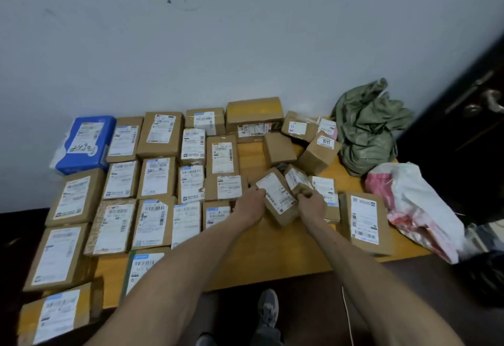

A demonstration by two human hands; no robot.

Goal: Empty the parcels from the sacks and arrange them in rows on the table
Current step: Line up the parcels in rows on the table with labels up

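Note:
Several brown cardboard parcels with white labels lie in rows across the left half of the orange table [286, 253], with a blue parcel [87, 142] at the far left. My left hand [249, 205] grips the left edge of a tilted brown parcel [276, 195] in the middle of the table. Just to its right, my right hand [312, 204] holds a smaller brown parcel [297, 180]. A loose cluster of parcels lies behind them, among them one marked 1011 [319, 152]. A crumpled green sack [365, 130] sits at the table's far right corner.
A white and pink sack [414, 209] lies on the table's right edge. A large labelled parcel [365, 221] lies to the right of my hands. A dark door [463, 116] with a handle stands at the right. My shoe [268, 307] is below the near edge.

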